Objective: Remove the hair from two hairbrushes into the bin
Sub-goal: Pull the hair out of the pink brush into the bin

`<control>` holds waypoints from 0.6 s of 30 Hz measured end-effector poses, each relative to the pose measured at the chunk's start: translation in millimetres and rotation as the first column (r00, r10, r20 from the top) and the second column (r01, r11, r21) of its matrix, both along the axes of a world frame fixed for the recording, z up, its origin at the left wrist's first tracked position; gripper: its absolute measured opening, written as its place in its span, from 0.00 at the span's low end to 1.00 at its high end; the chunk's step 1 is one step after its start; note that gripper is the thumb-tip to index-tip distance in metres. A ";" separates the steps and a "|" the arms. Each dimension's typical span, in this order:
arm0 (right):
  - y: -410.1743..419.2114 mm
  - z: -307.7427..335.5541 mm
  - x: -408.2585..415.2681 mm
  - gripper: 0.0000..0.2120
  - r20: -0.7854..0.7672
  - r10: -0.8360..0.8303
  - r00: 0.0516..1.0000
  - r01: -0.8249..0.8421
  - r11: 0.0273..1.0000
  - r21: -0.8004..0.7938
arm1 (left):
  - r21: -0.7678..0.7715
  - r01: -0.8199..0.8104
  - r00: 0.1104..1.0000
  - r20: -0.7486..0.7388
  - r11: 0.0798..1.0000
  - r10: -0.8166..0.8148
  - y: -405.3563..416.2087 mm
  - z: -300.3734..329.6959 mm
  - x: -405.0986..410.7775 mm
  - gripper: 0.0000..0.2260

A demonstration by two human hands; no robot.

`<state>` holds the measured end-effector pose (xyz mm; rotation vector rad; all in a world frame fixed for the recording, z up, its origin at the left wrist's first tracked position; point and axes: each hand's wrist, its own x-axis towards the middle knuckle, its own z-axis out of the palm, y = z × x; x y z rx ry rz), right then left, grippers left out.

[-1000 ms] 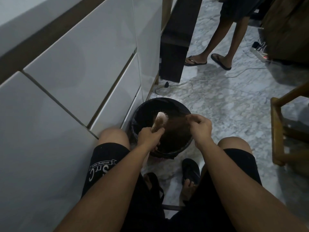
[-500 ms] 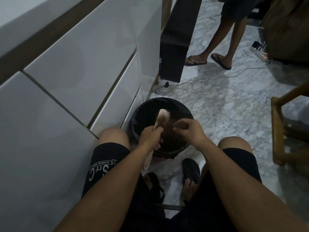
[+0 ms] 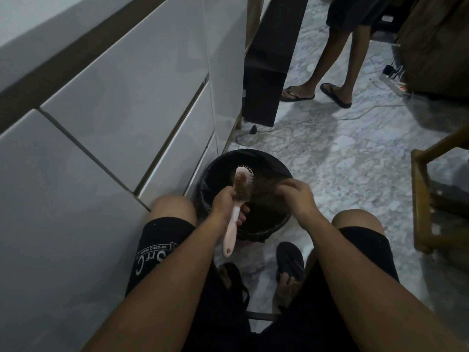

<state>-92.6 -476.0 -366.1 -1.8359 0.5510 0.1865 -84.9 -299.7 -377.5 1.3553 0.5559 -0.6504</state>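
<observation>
A pink hairbrush (image 3: 239, 189) stands head-up over a round black bin (image 3: 223, 158) lined with a black bag, between my knees. My left hand (image 3: 225, 203) grips the brush around the neck, its handle pointing down toward me. Brown hair (image 3: 264, 185) stretches from the bristles to the right, over the bin's opening. My right hand (image 3: 295, 196) pinches that hair with its fingertips, just right of the brush head. Only one hairbrush is in view.
White cabinet drawers (image 3: 127, 105) run along my left. Another person's legs in flip-flops (image 3: 335, 94) stand on the marble floor ahead, near a dark panel (image 3: 269, 72) and a cable (image 3: 264, 132). A wooden chair frame (image 3: 421, 204) is at the right. My sandalled foot (image 3: 289, 260) is below the bin.
My right hand moved in to the brush head, then drew back right with hair pinched. The left hand tilted the brush slightly and holds it in about the same place.
</observation>
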 end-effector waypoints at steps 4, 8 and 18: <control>10.9 -1.4 -8.3 0.24 0.000 0.192 0.981 -0.192 0.981 -0.036 | -0.043 0.031 1.000 -0.002 0.999 -0.031 -3.1 -3.0 -2.8 0.14; 15.4 -0.9 -8.5 0.12 0.013 0.254 0.967 -0.249 0.956 -0.154 | -0.007 0.063 0.998 0.012 0.998 -0.063 -5.9 -6.5 -4.3 0.12; 3.5 -6.6 -2.5 0.08 0.110 0.012 0.994 0.006 0.987 -0.163 | 0.171 0.082 0.987 0.120 0.982 -0.104 -2.3 -9.5 4.0 0.12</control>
